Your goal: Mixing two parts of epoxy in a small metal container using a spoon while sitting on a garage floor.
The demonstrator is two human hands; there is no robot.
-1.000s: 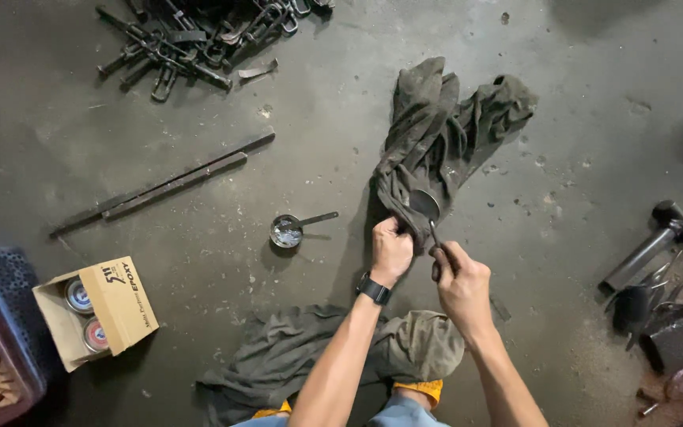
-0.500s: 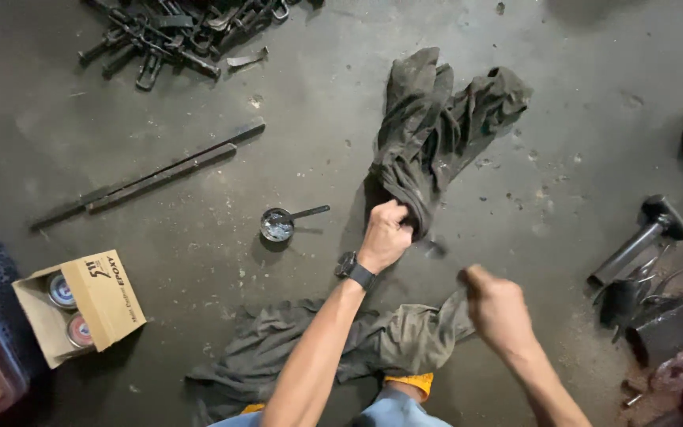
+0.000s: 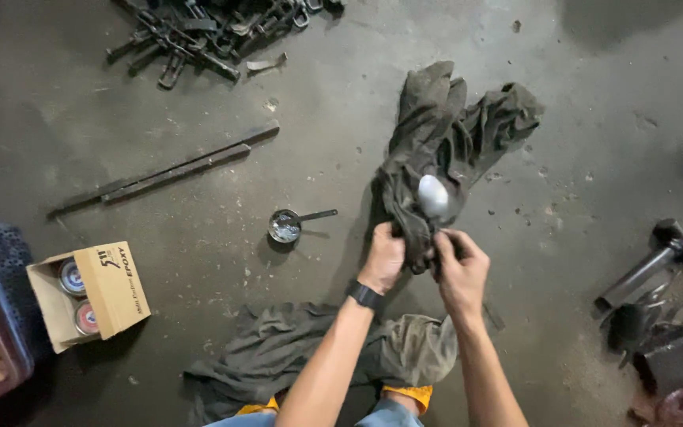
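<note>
Looking down from my head cam: nearest to me there's a crumpled grey-green cloth (image 3: 278, 360) spread on the concrete floor (image 3: 563, 103) right in front of my knees, with a bit of orange fabric (image 3: 405, 393) poking out under it.

Just above that, my left hand (image 3: 383, 258), black watch (image 3: 366, 296) on the wrist, is bunched tight around the lower edge of a dark, grimy olive rag (image 3: 452, 134). My right hand (image 3: 462, 267) is right beside it, fingers closed around the handle end of a shiny metal spoon (image 3: 433, 195), whose bowl is lying up against the rag. The rest of the rag trails away from me across the floor.

Off to the left sits an open cardboard box (image 3: 96, 289) with two round tins in it. A bit further out is a small round metal pan with a thin handle (image 3: 288, 224), holding something silvery.

On the right edge there's a cluster of dark metal tools (image 3: 658, 308), hard to tell apart.

Further away, a long dark steel bar (image 3: 175, 170) lies diagonally, and at the very top there's a pile of black metal parts (image 3: 207, 32).
</note>
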